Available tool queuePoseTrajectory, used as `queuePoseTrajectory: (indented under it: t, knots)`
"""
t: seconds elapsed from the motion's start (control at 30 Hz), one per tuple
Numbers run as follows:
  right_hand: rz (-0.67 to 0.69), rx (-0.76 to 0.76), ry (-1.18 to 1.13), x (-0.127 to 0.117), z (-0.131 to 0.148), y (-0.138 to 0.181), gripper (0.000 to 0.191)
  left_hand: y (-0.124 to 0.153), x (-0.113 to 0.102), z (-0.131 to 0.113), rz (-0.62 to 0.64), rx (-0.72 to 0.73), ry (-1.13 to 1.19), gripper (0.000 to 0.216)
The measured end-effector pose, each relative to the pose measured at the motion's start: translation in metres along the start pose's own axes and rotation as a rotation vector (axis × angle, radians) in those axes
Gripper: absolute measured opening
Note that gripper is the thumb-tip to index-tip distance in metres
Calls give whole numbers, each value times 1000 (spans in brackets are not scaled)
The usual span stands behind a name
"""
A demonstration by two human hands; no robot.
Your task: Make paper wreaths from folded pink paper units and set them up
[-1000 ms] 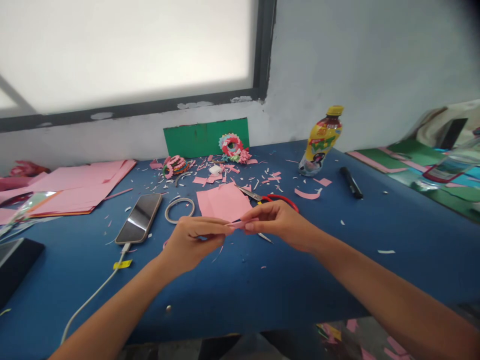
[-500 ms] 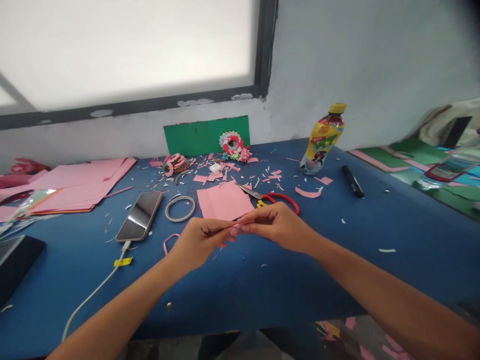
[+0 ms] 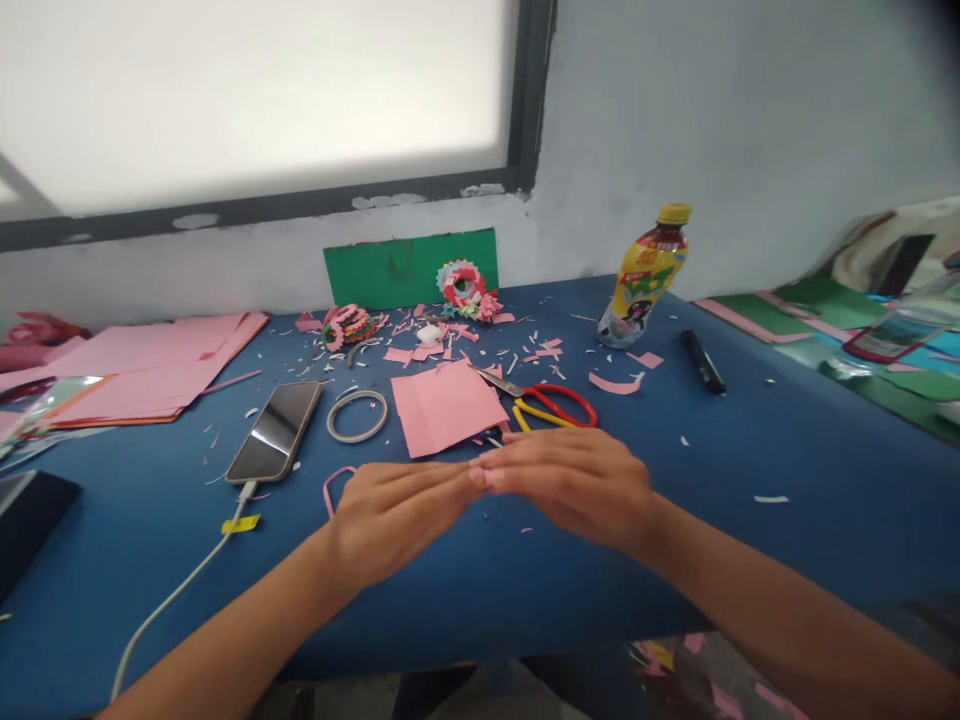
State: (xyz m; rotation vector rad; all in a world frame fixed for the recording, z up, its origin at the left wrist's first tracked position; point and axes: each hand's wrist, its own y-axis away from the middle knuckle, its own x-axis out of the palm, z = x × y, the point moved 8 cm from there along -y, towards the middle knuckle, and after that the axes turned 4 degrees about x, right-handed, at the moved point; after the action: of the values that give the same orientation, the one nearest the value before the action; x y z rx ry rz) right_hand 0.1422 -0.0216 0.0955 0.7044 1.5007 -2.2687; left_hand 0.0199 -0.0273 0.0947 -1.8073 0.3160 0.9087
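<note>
Above the front half of the table, my left hand (image 3: pixel 409 520) and my right hand (image 3: pixel 574 485) meet at the fingertips, both with fingers pressed together. Between the tips they pinch a small piece of pink paper, now almost wholly covered by the fingers. Just beyond them lies a folded pink paper sheet (image 3: pixel 448 405). Scissors (image 3: pixel 555 403) with red and yellow handles rest beside that sheet, behind my right hand. A thin pink paper loop (image 3: pixel 330 490) is partly hidden by my left hand.
A roll of tape (image 3: pixel 330 425), a phone (image 3: pixel 276 432) on a cable and stacked pink sheets (image 3: pixel 180 355) lie left. Behind are paper scraps, paper rings (image 3: pixel 461 287) and a green board (image 3: pixel 397 270). A bottle (image 3: pixel 646 280) and black marker (image 3: pixel 703 362) are at right.
Both hands have come slightly nearer and turned so their backs face up, covering the small pink paper. More of the scissors' yellow handle shows.
</note>
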Motion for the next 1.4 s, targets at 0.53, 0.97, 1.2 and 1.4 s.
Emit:
queuePoseTrajectory:
  t: [0.53,0.97,1.2,1.4]
  knots:
    - [44,-202,343,-14,32,-2,13,4,-27,-29,77,302,-212,22]
    - [-48,-222,259,-16,27,-2,12,1,-28,-27,84,362,-267,18]
    - [-224,291,-121,-14,-24,-3,15,-3,-15,31,-185,-322,201,8]
    - [-195,853,-615,19,-81,19,5,23,37,69,-41,-1010,864,16]
